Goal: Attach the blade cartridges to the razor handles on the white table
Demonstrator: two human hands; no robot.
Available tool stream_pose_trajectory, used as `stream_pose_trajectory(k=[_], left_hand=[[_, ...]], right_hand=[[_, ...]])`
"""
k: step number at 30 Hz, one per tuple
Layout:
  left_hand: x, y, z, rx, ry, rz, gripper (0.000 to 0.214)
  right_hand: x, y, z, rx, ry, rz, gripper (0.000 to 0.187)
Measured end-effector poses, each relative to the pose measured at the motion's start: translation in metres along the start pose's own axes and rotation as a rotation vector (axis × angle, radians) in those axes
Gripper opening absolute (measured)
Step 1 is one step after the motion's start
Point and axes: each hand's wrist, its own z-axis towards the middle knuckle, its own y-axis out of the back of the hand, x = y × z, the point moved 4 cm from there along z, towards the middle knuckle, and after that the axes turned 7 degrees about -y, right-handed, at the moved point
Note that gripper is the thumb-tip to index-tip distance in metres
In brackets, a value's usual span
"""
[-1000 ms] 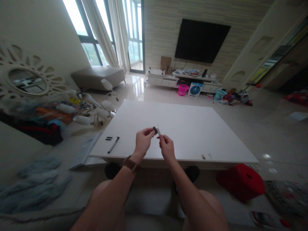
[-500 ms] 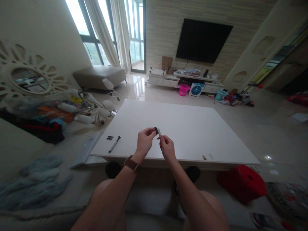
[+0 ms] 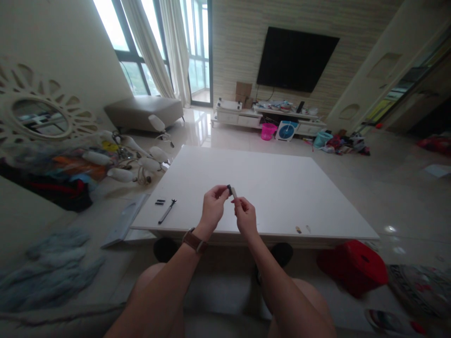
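Observation:
Above the near half of the white table (image 3: 246, 173), my left hand (image 3: 212, 205) pinches a small black piece (image 3: 229, 189) between thumb and fingertips. My right hand (image 3: 245, 215) is closed around the lower end of a short light-grey stick (image 3: 234, 193). The stick's upper end meets the black piece; whether they are joined I cannot tell. Left of my hands lies a slim dark-and-silver tool (image 3: 167, 212) with a short crosswise head, like a razor. Beside it are two small black bars (image 3: 159, 202).
Two tiny objects, one yellowish (image 3: 298, 229), lie near the table's front right edge. A red stool (image 3: 354, 267) stands beyond that corner. White lamp shades (image 3: 150, 164) crowd the left side, and a flat white panel (image 3: 123, 223) leans by the left corner.
The black piece has turned slightly in my left fingertips against the stick. Both hands stay nearly in place, and the camera view has shifted a little.

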Motion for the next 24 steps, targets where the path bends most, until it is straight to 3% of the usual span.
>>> stream_pose_trajectory(k=[8,14,19,24], left_hand=[[-0.028,-0.010,-0.007,0.077,-0.184,-0.151,0.016],[-0.035,-0.016,-0.012,0.236,-0.226,-0.370,0.013],[-0.038,-0.018,-0.012,0.334,-0.223,-0.421,0.009],[-0.050,-0.016,-0.015,0.367,-0.286,-0.253,0.007]], right_hand=[[0.041,0.014,-0.021,-0.152,0.447,-0.258,0.027],[0.053,0.026,-0.026,-0.228,0.747,-0.470,0.021],[0.058,0.032,-0.028,-0.301,0.859,-0.568,0.022],[0.060,0.034,-0.029,-0.312,0.881,-0.585,0.026]])
